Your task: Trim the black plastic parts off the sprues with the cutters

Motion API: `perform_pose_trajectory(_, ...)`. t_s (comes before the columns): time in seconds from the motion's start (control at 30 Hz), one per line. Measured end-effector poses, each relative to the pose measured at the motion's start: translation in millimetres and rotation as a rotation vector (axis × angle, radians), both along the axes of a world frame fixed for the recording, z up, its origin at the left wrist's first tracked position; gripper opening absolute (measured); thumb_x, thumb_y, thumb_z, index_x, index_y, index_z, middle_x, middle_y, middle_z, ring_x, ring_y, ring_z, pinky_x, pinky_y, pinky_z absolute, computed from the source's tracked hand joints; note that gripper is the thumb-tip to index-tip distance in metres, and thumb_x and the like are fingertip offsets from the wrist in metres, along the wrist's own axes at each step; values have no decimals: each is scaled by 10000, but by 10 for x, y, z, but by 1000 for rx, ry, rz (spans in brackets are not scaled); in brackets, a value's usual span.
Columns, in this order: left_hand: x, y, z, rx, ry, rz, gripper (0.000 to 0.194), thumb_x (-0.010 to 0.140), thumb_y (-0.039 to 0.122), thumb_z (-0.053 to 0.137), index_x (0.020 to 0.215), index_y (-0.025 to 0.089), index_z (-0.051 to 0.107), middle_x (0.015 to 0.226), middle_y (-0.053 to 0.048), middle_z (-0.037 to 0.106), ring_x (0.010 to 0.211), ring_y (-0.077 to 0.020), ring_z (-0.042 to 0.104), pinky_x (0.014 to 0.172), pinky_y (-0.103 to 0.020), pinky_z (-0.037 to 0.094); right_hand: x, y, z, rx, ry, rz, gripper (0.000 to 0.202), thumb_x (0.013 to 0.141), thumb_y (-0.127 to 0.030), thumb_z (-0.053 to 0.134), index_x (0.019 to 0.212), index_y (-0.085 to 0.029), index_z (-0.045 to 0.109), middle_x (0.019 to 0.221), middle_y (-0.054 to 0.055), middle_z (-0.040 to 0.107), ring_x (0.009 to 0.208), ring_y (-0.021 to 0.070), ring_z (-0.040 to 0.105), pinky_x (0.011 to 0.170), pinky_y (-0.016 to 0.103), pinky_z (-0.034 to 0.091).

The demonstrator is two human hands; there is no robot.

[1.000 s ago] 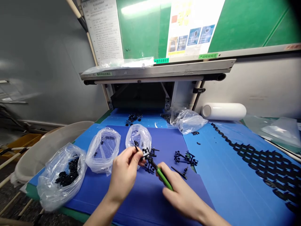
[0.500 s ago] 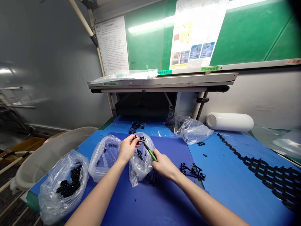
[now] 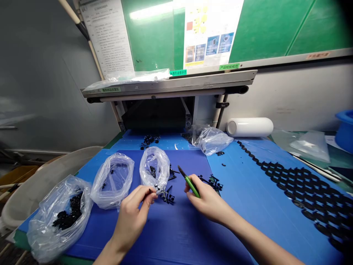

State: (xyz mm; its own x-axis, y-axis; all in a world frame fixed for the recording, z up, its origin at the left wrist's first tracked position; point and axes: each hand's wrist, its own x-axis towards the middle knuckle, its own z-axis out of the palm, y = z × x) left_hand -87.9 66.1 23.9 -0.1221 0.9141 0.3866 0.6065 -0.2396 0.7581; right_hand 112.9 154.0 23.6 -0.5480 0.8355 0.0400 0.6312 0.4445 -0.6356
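Note:
My left hand (image 3: 134,210) is closed in a pinch on a black plastic sprue (image 3: 167,195) with small parts branching off it, held low above the blue mat, just in front of a clear plastic bag (image 3: 142,170) with black pieces inside. In my right hand (image 3: 207,197) are green-handled cutters (image 3: 191,184). Their dark jaws point up and left, apart from the sprue; whether the jaws are parted I cannot tell. Behind my right hand lies a pile of black sprues (image 3: 215,183). More black pieces (image 3: 173,172) lie beside the bag.
Two more clear bags, one nearly bare (image 3: 96,193) and one with black parts (image 3: 66,220), stand at left beside a large tub (image 3: 16,200). Black discs (image 3: 292,180) lie in rows at right. A white roll (image 3: 250,127) rests at the back, below a shelf (image 3: 171,84).
My left hand has come down and nearer with the sprue. The cutters have moved away from it to the right. The view has swung to the right.

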Motion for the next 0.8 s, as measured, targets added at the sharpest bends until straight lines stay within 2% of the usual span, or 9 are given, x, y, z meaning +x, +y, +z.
perform_pose_trajectory(0.1,74,-207,-151,-35,29,13,107,849,209,461,847,212,568,765,8,604,666,-123,594,626,-226,453,-209,-4,-70,-1,15,-5,145,859,-262,503,946,-149,533,802,-4,586,676,143,574,630,318,467)
perform_pose_trajectory(0.2,77,-308,-254,-40,56,53,116,856,196,445,854,208,561,765,2,608,656,-122,604,617,-218,467,-422,17,-178,-18,-17,-35,233,855,-331,513,995,-147,545,875,22,605,710,156,594,644,341,486)
perform_pose_trajectory(0.4,73,-439,-269,56,131,82,109,843,151,467,861,197,564,781,-7,615,703,-116,606,663,-203,465,-593,32,-322,-57,-56,-107,228,863,-280,514,1051,-152,535,977,44,602,789,176,605,685,366,499)
perform_pose_trajectory(0.6,114,-546,-247,152,181,43,172,807,66,502,905,194,564,821,-14,613,784,-111,583,732,-190,436,-421,6,-280,-123,11,-151,201,866,-284,506,1011,-149,542,900,24,603,694,145,597,620,321,497)
perform_pose_trajectory(0.7,147,-591,-230,176,184,10,202,796,54,508,921,205,557,836,-14,618,799,-121,584,734,-200,444,-210,-63,-205,-159,106,-182,125,853,-249,506,936,-159,529,724,-25,559,570,121,533,558,292,449)
perform_pose_trajectory(0.8,221,-612,-213,167,149,-3,198,795,68,508,916,215,560,831,-13,631,788,-136,592,719,-217,457,43,-169,-116,-224,274,-153,49,819,-177,492,848,-211,470,689,-44,512,610,137,496,604,298,406)
